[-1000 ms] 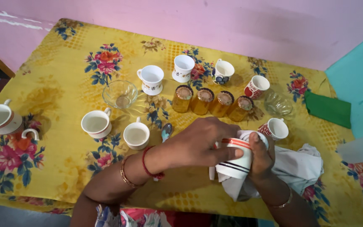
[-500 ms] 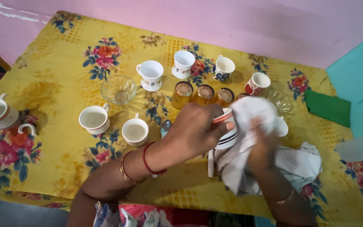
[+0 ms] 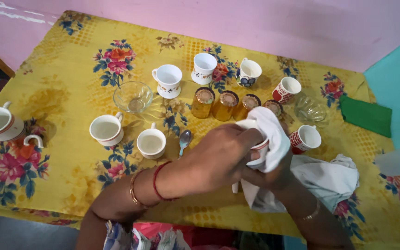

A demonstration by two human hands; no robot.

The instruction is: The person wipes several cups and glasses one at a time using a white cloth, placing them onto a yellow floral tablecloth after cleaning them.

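Observation:
My left hand (image 3: 221, 155) grips a white cup with red and dark stripes (image 3: 258, 155), held above the table. A white cloth (image 3: 274, 139) is draped over the cup's mouth and trails down to the right onto the table. My right hand (image 3: 274, 178) is under the cup, wrapped in that cloth and mostly hidden by it and by the left hand. A metal spoon (image 3: 184, 140) lies just left of my left hand.
On the yellow floral tablecloth (image 3: 61, 92) stand several cups (image 3: 107, 129), a clear glass bowl (image 3: 133, 97), a row of amber glasses (image 3: 202, 103), a red-patterned cup (image 3: 305, 139) and a clear glass (image 3: 310, 111). A green cloth (image 3: 365, 115) lies far right. A pink wall runs behind.
The cup has turned in my hands and the cloth now covers its mouth. My right hand moved from beside the cup to beneath it, behind the left hand.

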